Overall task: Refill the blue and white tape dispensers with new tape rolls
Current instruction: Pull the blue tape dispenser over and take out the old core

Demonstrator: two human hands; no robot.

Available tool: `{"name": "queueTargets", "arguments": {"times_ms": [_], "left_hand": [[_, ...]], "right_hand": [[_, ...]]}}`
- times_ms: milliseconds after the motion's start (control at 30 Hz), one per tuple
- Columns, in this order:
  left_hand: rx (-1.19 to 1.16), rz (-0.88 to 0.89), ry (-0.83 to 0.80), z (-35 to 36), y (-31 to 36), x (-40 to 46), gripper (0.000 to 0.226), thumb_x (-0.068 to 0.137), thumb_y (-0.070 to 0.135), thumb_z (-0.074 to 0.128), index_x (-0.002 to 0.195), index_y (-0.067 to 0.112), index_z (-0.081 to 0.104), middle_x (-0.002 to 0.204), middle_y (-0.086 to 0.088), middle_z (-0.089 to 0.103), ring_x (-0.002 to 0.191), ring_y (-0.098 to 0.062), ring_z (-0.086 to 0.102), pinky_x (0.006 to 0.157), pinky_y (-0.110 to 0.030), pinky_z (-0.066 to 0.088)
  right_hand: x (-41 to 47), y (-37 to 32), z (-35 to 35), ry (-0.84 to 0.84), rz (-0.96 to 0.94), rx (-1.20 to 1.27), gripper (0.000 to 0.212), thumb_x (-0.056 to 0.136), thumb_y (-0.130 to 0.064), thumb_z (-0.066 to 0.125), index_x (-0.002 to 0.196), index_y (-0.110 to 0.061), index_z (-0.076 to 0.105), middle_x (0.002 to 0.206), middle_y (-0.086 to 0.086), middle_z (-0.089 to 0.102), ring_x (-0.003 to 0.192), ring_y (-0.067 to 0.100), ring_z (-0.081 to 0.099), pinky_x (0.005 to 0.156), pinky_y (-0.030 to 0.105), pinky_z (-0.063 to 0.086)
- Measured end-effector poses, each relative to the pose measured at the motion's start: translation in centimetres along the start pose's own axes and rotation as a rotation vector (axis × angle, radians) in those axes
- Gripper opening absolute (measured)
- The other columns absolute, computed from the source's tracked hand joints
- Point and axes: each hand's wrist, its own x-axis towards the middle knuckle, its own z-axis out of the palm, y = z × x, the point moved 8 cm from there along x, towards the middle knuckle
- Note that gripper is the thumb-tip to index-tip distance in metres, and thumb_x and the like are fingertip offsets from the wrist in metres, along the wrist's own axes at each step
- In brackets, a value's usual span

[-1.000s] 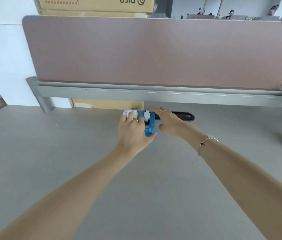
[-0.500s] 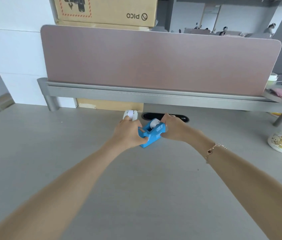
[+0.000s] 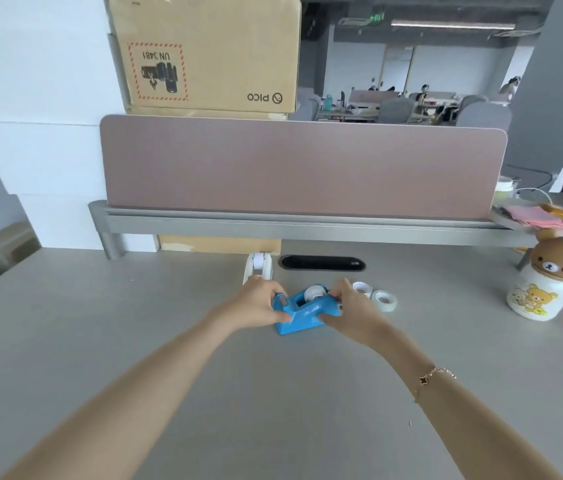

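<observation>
Blue tape dispenser (image 3: 302, 311) sits on the grey desk (image 3: 273, 393), just in front of the black cable slot (image 3: 322, 263), with a pale roll (image 3: 315, 293) seated in its cradle. Left hand (image 3: 256, 303) grips its cutter end, fingers and thumb curled round it; right hand (image 3: 349, 311) grips the roll end the same way. White tape dispenser (image 3: 258, 266) stands just behind the left hand, beside the slot, and two loose tape rolls (image 3: 375, 296) lie just right of the right hand. To do this step well, I judge the left hand should pin the base flat while the right lifts the roll straight up out of its cradle. Compared with half a second earlier, the blue dispenser has come nearer the person, away from the slot, and the loose rolls are now in view.
</observation>
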Motion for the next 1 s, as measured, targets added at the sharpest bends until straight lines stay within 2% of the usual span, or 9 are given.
{"name": "queueTargets", "arguments": {"times_ms": [100, 200, 367, 433, 567, 700, 867, 933, 1000], "left_hand": [[-0.026, 0.002, -0.048, 0.3, -0.2, -0.3, 0.039, 0.076, 0.030, 0.073, 0.113, 0.023, 0.061, 0.106, -0.004, 0.049, 0.118, -0.014, 0.045, 0.096, -0.030, 0.043], [-0.033, 0.012, -0.067, 0.5, -0.5, -0.5, 0.040, 0.074, 0.032, 0.074, 0.111, 0.025, 0.063, 0.116, -0.004, 0.057, 0.118, -0.015, 0.051, 0.101, -0.035, 0.045], [-0.119, 0.043, -0.012, 1.3, -1.3, -1.6, 0.039, 0.078, 0.028, 0.070, 0.116, 0.024, 0.060, 0.123, 0.004, 0.061, 0.121, -0.011, 0.052, 0.104, -0.031, 0.041], [-0.161, 0.074, 0.022, 1.5, -1.4, -2.0, 0.037, 0.082, 0.026, 0.066, 0.118, 0.024, 0.058, 0.123, 0.008, 0.060, 0.119, -0.009, 0.052, 0.101, -0.027, 0.039], [-0.351, 0.081, 0.083, 2.2, -2.0, -3.4, 0.037, 0.086, 0.024, 0.062, 0.122, 0.031, 0.055, 0.119, 0.017, 0.056, 0.111, -0.002, 0.049, 0.086, -0.012, 0.040], [-0.593, 0.039, 0.120, 3.3, -2.9, -4.3, 0.038, 0.084, 0.029, 0.066, 0.118, 0.043, 0.057, 0.115, 0.019, 0.062, 0.096, 0.011, 0.060, 0.077, -0.011, 0.045], [-0.633, 0.032, 0.082, 3.3, -3.4, -4.1, 0.047, 0.083, 0.031, 0.068, 0.126, 0.042, 0.054, 0.121, 0.022, 0.060, 0.110, 0.011, 0.055, 0.086, -0.012, 0.044], [-0.628, 0.033, 0.083, 3.4, -3.7, -4.0, 0.046, 0.083, 0.030, 0.069, 0.126, 0.039, 0.055, 0.122, 0.021, 0.061, 0.113, 0.009, 0.055, 0.095, -0.018, 0.044], [-0.620, 0.040, 0.087, 3.5, -3.8, -4.0, 0.043, 0.084, 0.028, 0.068, 0.123, 0.038, 0.057, 0.121, 0.020, 0.063, 0.111, 0.010, 0.056, 0.094, -0.017, 0.045]], "right_hand": [[-0.8, 1.2, 0.2, 0.023, 0.025, 0.116, 0.035, 0.081, -0.023, 0.071, 0.106, -0.009, 0.050, 0.112, 0.003, 0.062, 0.105, 0.020, 0.061, 0.091, 0.034, 0.049], [-1.3, 1.5, 0.3, 0.037, 0.019, 0.161, 0.033, 0.081, -0.021, 0.072, 0.104, -0.011, 0.050, 0.111, 0.001, 0.062, 0.101, 0.015, 0.060, 0.086, 0.023, 0.047], [-2.0, 1.3, 1.6, 0.023, 0.001, 0.234, 0.067, 0.074, -0.022, 0.077, 0.132, -0.024, 0.043, 0.120, -0.001, 0.054, 0.096, 0.013, 0.060, 0.088, 0.026, 0.050], [-2.2, 1.5, 2.2, 0.049, -0.004, 0.258, 0.068, 0.074, -0.025, 0.078, 0.133, -0.026, 0.044, 0.122, 0.001, 0.053, 0.101, 0.014, 0.060, 0.092, 0.031, 0.051], [-2.8, 2.1, 2.9, 0.045, 0.004, 0.372, 0.060, 0.075, -0.028, 0.076, 0.126, -0.031, 0.044, 0.120, -0.009, 0.060, 0.110, 0.008, 0.058, 0.092, 0.025, 0.050], [-3.3, 1.8, 3.5, 0.023, -0.031, 0.390, 0.058, 0.079, -0.025, 0.073, 0.123, -0.036, 0.038, 0.117, -0.016, 0.058, 0.108, 0.001, 0.057, 0.088, 0.018, 0.047], [-3.3, 2.0, 3.4, 0.055, -0.059, 0.383, 0.062, 0.074, -0.031, 0.076, 0.124, -0.038, 0.039, 0.118, -0.017, 0.058, 0.112, 0.003, 0.055, 0.094, 0.030, 0.049], [-3.4, 1.9, 3.5, 0.063, -0.077, 0.352, 0.064, 0.074, -0.032, 0.076, 0.124, -0.040, 0.039, 0.121, -0.017, 0.056, 0.115, 0.005, 0.052, 0.096, 0.030, 0.047], [-3.4, 1.8, 3.4, 0.063, -0.093, 0.317, 0.064, 0.072, -0.033, 0.077, 0.124, -0.044, 0.040, 0.123, -0.017, 0.054, 0.116, 0.006, 0.050, 0.098, 0.028, 0.045]]}}
